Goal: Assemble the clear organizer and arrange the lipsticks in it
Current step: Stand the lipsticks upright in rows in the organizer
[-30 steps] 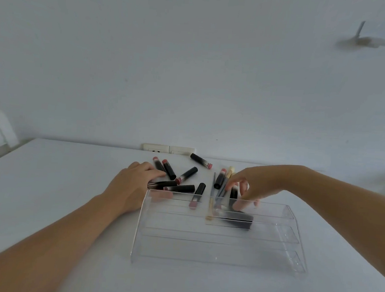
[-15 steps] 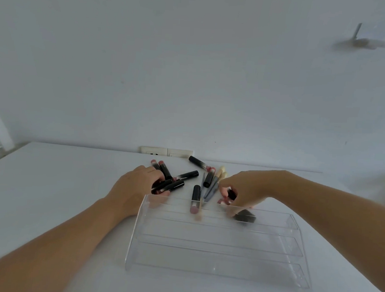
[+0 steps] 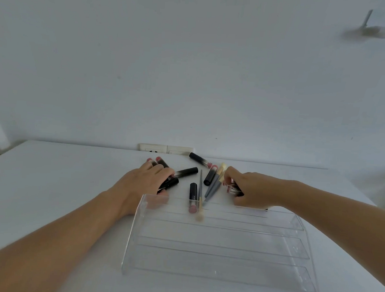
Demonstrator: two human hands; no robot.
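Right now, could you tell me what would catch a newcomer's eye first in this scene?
The clear organizer stands out first, a stepped tray with bare tiers at the near middle of the white table. Just behind it lies a loose scatter of lipsticks, black tubes with pink ends, mixed with a few brushes. The left hand and right hand both reach into that pile, each gripping tubes.

Lipsticks (image 3: 193,192) behind organizer (image 3: 221,246)
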